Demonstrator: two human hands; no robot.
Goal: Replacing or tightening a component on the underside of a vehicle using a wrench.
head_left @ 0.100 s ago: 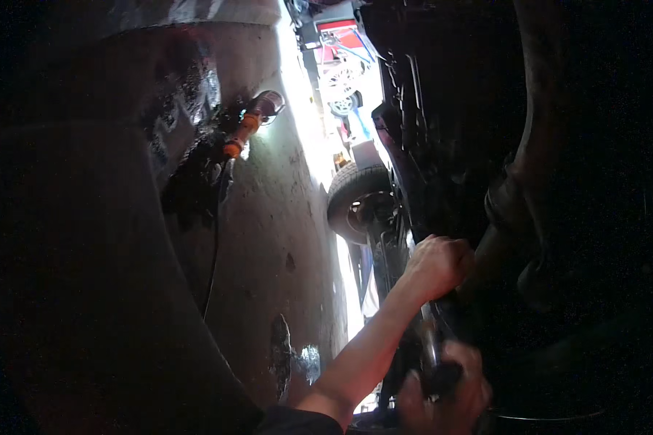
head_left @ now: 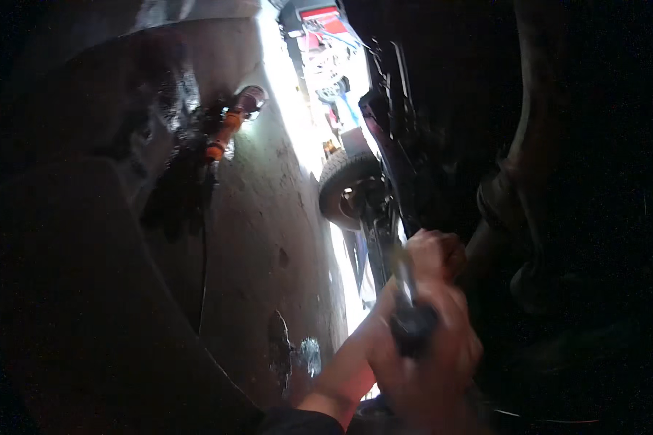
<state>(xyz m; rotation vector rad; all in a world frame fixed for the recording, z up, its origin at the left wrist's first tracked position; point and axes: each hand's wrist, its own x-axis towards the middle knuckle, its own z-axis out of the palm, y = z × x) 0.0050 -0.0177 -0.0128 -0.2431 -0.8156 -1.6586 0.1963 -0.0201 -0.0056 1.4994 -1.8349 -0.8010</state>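
My left hand is closed in a fist up against the dark underside of a vehicle. What it grips, if anything, is hidden. My right hand, smeared by motion, is closed around a tool with a black handle and a shiny metal shaft. The shaft points up past my left wrist, and the tool's far end is too blurred to make out. In the picture, the right hand overlaps my left forearm; I cannot tell whether they touch.
An orange work lamp lies on the stained concrete floor at the left, its cable trailing toward me. A wheel with a dark tyre stands beyond my hands. A thick pipe runs along the right.
My right hand has moved up with the black-handled tool, closer to my left hand. The left hand stays in about the same place. The whole view has shifted slightly.
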